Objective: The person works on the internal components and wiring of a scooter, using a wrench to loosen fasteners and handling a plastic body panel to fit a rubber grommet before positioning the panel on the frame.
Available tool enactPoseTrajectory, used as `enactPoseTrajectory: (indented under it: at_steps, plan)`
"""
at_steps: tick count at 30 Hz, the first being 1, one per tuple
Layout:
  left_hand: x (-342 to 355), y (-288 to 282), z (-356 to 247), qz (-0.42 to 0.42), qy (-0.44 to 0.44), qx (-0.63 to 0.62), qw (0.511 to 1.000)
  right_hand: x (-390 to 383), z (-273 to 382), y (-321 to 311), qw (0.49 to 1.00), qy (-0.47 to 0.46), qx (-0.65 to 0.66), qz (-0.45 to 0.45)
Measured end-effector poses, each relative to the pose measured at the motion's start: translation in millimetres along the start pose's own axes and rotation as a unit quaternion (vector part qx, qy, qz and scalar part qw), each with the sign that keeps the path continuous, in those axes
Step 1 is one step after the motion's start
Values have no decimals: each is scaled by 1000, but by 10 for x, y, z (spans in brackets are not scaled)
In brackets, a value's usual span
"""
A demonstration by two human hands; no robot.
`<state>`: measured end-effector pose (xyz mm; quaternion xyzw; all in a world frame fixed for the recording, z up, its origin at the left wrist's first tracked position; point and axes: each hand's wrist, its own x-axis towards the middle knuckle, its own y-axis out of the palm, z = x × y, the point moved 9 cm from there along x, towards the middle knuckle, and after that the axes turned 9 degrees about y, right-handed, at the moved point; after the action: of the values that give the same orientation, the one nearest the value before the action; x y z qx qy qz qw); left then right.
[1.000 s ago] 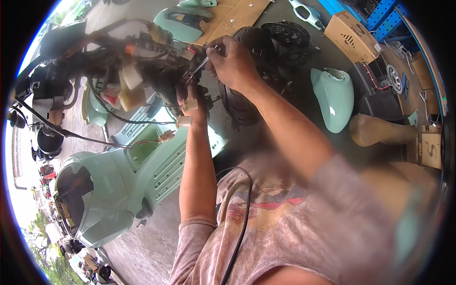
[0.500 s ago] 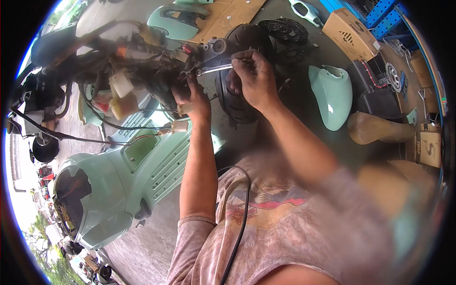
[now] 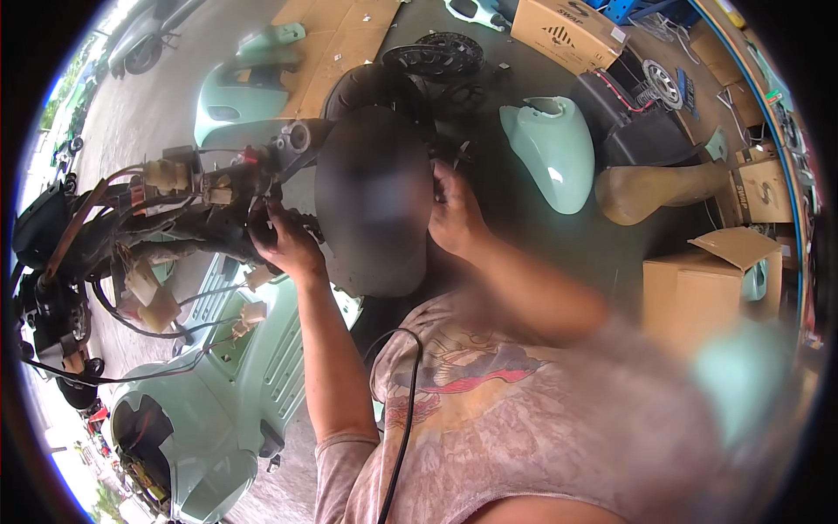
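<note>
Grey concrete floor lies under the whole workplace, and on its far side is spread a sheet of brown cardboard. On the left stands the dark frame of a vehicle, carrying many wires and several pale connector plugs. At the right end of this frame, the left hand has its fingers up against the dark parts; I cannot tell whether its grip is closed on something. Just above these fingers, on the far side, is a metal part with a round end.

Right hand is raised on the right, with bent fingers beside a dark grey rounded object, which is blurred and covers the middle of the view. What its grip holds, if anything, I cannot tell, because the fingertips are partly hidden. Behind the rounded object shows a black tyre.

Near left, below the frame, lies a pale green body shell with a ribbed footboard. To the right of the hands are a glossy green fender, a tan curved piece and, nearer, an open cardboard box. One black cable runs down across the person's stained shirt
</note>
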<state>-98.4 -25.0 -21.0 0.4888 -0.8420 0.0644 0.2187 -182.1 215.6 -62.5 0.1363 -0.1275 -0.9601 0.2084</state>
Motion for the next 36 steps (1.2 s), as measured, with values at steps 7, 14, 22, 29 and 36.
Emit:
enactPoseTrajectory:
  at_steps: [7,14,22,29,36]
  plan:
    - [81,-2,88,-9,10,50,999,-89,-206,-359,999,21,-11,-38]
    - [39,-26,123,14,-9,68,998,-133,-314,-621,998,29,6,-60]
    - [19,10,68,-11,-48,1,999,-189,-414,-816,996,32,-18,-86]
    - [35,-6,127,11,-24,36,999,-152,-431,-955,993,40,-7,-107]
    - [71,-124,108,12,0,81,997,-129,-459,-1053,990,51,-19,-131]
